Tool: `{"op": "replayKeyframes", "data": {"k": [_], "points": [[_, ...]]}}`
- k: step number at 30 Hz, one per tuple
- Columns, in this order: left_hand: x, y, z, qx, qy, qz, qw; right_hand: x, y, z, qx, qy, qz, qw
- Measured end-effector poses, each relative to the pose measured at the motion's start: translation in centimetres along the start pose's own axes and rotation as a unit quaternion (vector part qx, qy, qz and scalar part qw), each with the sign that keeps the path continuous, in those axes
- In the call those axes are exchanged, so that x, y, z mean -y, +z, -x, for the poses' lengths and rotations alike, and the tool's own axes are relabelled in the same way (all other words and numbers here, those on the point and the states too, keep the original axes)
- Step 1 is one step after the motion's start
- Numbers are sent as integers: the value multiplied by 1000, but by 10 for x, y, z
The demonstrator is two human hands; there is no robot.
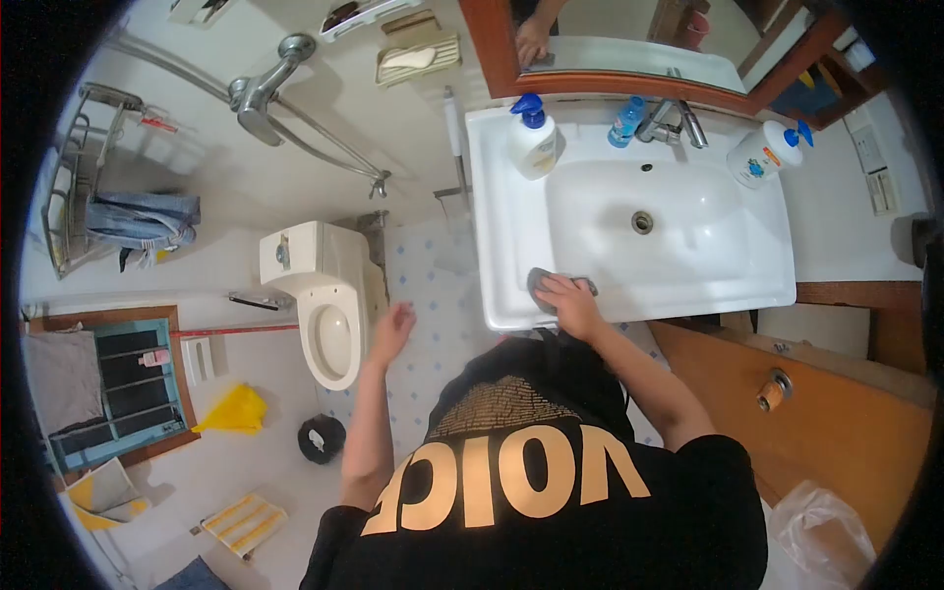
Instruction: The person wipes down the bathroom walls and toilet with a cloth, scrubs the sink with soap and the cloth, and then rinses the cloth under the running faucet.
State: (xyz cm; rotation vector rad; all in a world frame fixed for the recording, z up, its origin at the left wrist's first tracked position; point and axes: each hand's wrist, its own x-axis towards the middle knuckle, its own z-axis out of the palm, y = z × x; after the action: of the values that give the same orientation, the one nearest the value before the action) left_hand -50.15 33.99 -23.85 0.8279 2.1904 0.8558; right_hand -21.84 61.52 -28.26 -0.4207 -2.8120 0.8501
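My right hand [568, 298] presses a dark grey cloth [540, 283] against the front left corner of the white sink [629, 299]. Parts of the cloth stick out on both sides of the fingers. Off to the left, my left hand [395, 328] hangs in the air between the sink and the toilet, holding nothing, its fingers loosely bent and apart. On the sink's back left ledge stands a white pump bottle [533, 147] with a blue top. A small blue bottle [626, 122] is beside the tap [673, 126]. Another white pump bottle [763, 155] occupies the back right corner.
A toilet [332, 329] with its seat bowl uncovered is to the left, near a black bin [322, 439]. Above the sink is a wood-framed mirror [629, 44]. An orange-brown door [777, 413] stands at the right, with a clear plastic bag [821, 531] near it.
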Motion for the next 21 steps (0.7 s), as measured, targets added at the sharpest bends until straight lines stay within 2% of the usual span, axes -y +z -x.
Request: {"op": "replayKeyframes", "data": {"k": [2, 4, 6, 7, 9, 11, 12, 14, 17, 18, 21], "points": [[-74, -6, -41, -4, 36, 23, 999, -18, -12, 17, -18, -3, -9, 1000], [-118, -2, -80, -15, 119, 59, 991, -43, -24, 37, 5, 74, 49, 996], [-192, -1, -100, -7, 128, 7, 992, -65, -49, 60, -3, 111, 70, 991], [-213, 4, -114, -26, 152, 4, 988, -75, -60, 70, -4, 109, 71, 991], [-239, 20, -142, -50, 174, 6, 983, -92, -78, 86, -12, 173, 136, 975], [-258, 34, -168, -120, 241, 28, 963, -103, -69, 92, -33, 181, 114, 976], [-266, 42, -178, -125, 241, 31, 962, -112, -64, 95, -56, 192, 89, 976], [-274, 58, -196, -174, 170, 32, 969, -101, -61, 86, -47, 189, 71, 978], [-269, 84, -224, -210, 166, 5, 964, -76, -53, 59, -4, 169, -29, 985], [-268, 91, -232, -224, 222, -3, 949, -74, -47, 50, -1, 118, -73, 990], [-281, 101, -235, -268, 259, -35, 927, -66, -17, 7, 41, -3, -152, 987]]}}
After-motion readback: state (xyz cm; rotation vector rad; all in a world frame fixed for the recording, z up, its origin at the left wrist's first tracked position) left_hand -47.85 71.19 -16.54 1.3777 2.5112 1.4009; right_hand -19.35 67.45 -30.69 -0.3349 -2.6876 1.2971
